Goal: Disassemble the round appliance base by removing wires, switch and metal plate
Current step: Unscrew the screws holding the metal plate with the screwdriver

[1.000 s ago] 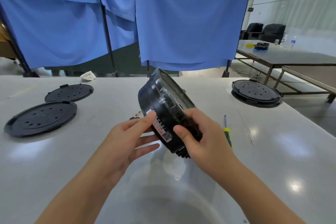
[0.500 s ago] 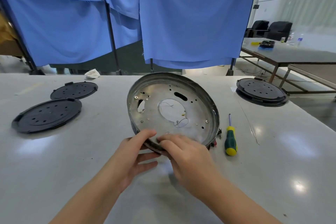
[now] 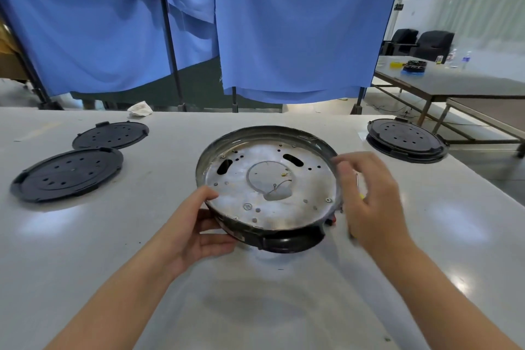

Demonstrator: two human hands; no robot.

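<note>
The round appliance base [image 3: 292,240] lies nearly flat just above the white table, its open side up. Inside it shows the silver metal plate [image 3: 241,193] with several holes, screws and a round cut-out in the middle. A thin wire [image 3: 279,186] curls across that cut-out. A small red part [image 3: 332,220] peeks out at the base's right rim. My left hand [image 3: 196,229] grips the base's near-left rim, thumb on top and fingers underneath. My right hand [image 3: 369,196] is at the right rim with loosely spread fingers, blurred; whether it touches the rim is unclear.
Two black perforated round covers [image 3: 66,175] [image 3: 110,135] lie at the left. Another black round base [image 3: 404,140] sits at the far right. A screwdriver [image 3: 357,179] lies mostly hidden behind my right hand. A crumpled white cloth [image 3: 139,109] rests at the table's back edge.
The base was turned from on edge to open side up and lowered toward flat. My right hand left the near rim and moved to the right rim; my left hand shifted to the near-left rim.
</note>
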